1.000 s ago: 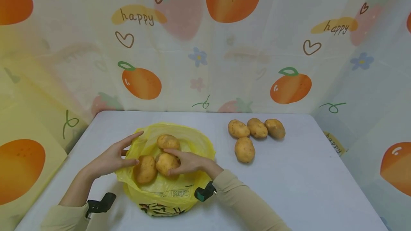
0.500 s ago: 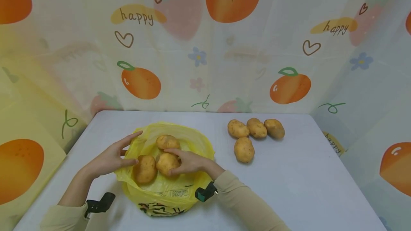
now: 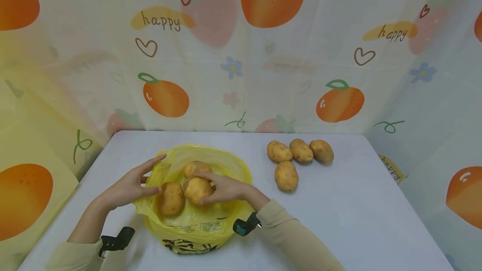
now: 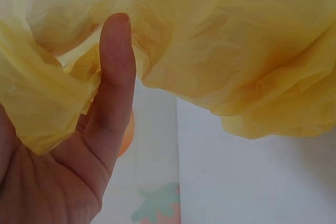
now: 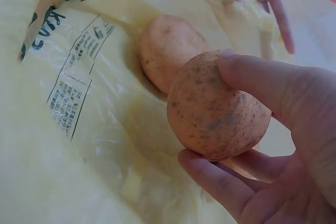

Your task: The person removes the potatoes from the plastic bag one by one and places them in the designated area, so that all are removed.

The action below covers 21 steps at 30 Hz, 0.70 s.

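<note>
My right hand holds a round potato over the inside of a yellow plastic bag. The right wrist view shows the thumb on one side of this speckled potato and the fingers beneath it. Two more potatoes are in the bag: an upright one on the left and a partly covered one behind. My left hand lies spread at the bag's left rim, thumb and index finger extended and apart. In the left wrist view, yellow film drapes over the palm beside the thumb, hiding most fingers.
Several loose potatoes stand on the white table to the right of the bag. Three form a row at the back, and one sits in front of them. A fruit-printed curtain rises behind the table.
My right hand has lifted slightly and shifted right with the potato, which now covers more of the potato behind it. The left hand and bag have stayed nearly still.
</note>
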Each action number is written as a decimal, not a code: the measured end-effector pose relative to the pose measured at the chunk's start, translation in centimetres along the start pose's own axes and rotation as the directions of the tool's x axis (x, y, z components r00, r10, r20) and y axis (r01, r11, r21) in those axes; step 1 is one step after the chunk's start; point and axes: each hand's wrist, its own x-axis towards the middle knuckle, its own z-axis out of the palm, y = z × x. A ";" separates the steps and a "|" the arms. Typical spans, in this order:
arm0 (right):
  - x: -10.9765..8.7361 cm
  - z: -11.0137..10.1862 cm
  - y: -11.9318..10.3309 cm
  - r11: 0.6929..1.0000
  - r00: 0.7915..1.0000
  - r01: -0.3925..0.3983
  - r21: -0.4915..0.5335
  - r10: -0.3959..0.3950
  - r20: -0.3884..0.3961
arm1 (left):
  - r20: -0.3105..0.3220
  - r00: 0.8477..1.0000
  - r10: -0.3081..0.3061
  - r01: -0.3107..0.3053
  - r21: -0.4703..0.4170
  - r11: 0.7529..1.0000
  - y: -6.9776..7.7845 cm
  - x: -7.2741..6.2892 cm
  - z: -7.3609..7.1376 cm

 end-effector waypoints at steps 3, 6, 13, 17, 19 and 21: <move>-0.2 -0.2 0.0 1.000 1.000 0.030 0.003 -0.030 -0.009 | 0.000 1.000 -0.003 0.003 0.003 1.000 0.0 0.0 0.0; -0.3 -0.3 0.2 0.998 0.998 0.062 0.012 -0.061 -0.023 | 0.000 1.000 -0.007 0.007 0.002 1.000 0.0 0.0 0.1; -0.7 -0.4 0.3 0.995 0.996 0.078 0.066 -0.075 -0.040 | -0.006 1.000 0.001 -0.001 0.018 1.000 0.0 -0.1 0.1; -1.0 -0.6 0.1 0.997 0.997 0.060 0.053 -0.057 -0.054 | -0.010 1.000 0.003 -0.002 0.028 1.000 0.0 -0.2 0.0; -1.2 -0.8 0.1 0.997 0.996 0.060 0.050 -0.056 -0.064 | -0.012 1.000 0.003 -0.003 0.034 0.999 0.1 -0.2 0.0; -1.5 -1.0 0.0 0.997 0.996 0.054 0.053 -0.050 -0.076 | -0.014 1.000 0.004 -0.004 0.037 0.999 0.1 -0.2 0.0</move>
